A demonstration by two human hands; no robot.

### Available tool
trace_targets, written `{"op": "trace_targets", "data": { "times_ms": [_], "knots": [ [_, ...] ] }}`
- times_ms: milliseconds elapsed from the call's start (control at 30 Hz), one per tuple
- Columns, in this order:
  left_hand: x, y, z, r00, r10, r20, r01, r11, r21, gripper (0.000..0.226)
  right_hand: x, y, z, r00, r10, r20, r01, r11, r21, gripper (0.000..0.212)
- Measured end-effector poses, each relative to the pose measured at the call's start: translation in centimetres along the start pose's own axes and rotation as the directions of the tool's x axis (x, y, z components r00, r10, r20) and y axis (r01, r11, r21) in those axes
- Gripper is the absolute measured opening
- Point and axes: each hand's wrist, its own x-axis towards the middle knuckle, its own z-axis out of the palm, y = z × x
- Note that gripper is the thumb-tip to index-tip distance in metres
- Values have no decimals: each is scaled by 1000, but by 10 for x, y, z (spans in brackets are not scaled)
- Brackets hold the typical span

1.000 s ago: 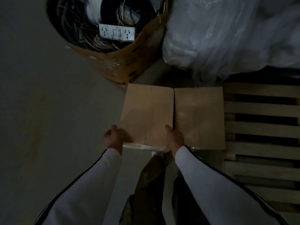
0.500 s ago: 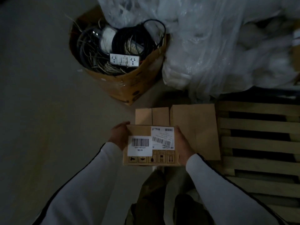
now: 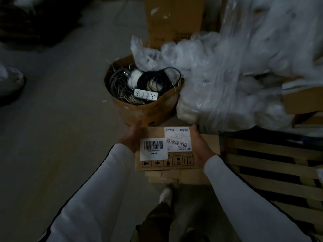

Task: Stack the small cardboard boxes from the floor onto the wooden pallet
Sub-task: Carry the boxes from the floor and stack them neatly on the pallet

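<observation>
I hold a small cardboard box [image 3: 153, 131] with two barcode labels and a row of handling symbols, lifted in front of me. My left hand [image 3: 132, 138] presses its left side and my right hand [image 3: 203, 151] grips its right side. Below it, more small cardboard boxes [image 3: 174, 176] lie on the floor, mostly hidden by the held one. The wooden pallet [image 3: 272, 159] with pale slats lies to the right, touching the floor boxes' right edge.
A round cardboard bin [image 3: 148, 112] full of cables and a white power strip stands just beyond the box. Crumpled clear plastic wrap [image 3: 236, 75] piles up at the right and overhangs the pallet's far end. A tall carton [image 3: 174, 20] stands behind. My shoe [image 3: 166, 195] is below.
Both hands have lifted the labelled box off the floor and raised it towards me. The view has tilted up, showing more of the bin, plastic and carton.
</observation>
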Motion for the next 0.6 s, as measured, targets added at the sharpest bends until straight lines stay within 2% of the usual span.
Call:
{"op": "trace_targets", "data": {
  "times_ms": [67,133,167,233,300,333,400,467,500,567,600],
  "knots": [
    [-30,6,-3,993,113,-40,-116,992,-55,66,-25,-6,-20,1000,-22,-16,24,995,96,85],
    [-45,1,-13,986,111,-123,-130,978,-162,68,-43,-9,-40,986,-17,-166,50,978,201,79],
    [-52,-7,-13,990,102,-94,-119,973,-198,68,-49,-9,-48,978,27,-208,28,965,260,80],
    [-62,-25,-7,997,73,9,-71,984,-166,73,-59,-7,-52,991,103,-90,-66,935,347,76],
    [-50,-52,1,993,51,106,-43,996,-83,91,-76,-4,-56,996,91,-10,-83,938,336,66],
    [-46,-58,5,985,42,167,-25,994,-102,96,-79,-2,-60,995,98,-3,-92,942,323,68],
    [-40,-75,11,979,60,195,-30,988,-152,97,-70,12,-80,995,92,-34,-77,946,315,81],
    [-84,-73,25,983,56,177,-31,990,-140,94,-74,10,-96,998,43,-53,-28,967,254,95],
    [-90,-74,28,985,85,152,-59,984,-165,85,-80,6,-101,998,9,-61,6,967,254,85],
    [-101,-71,38,976,141,167,-102,970,-221,58,-98,0,-105,995,-96,5,92,968,234,47],
    [-102,-68,42,975,147,167,-104,965,-239,53,-102,-1,-109,992,-121,30,111,965,238,36]
  ]
}}
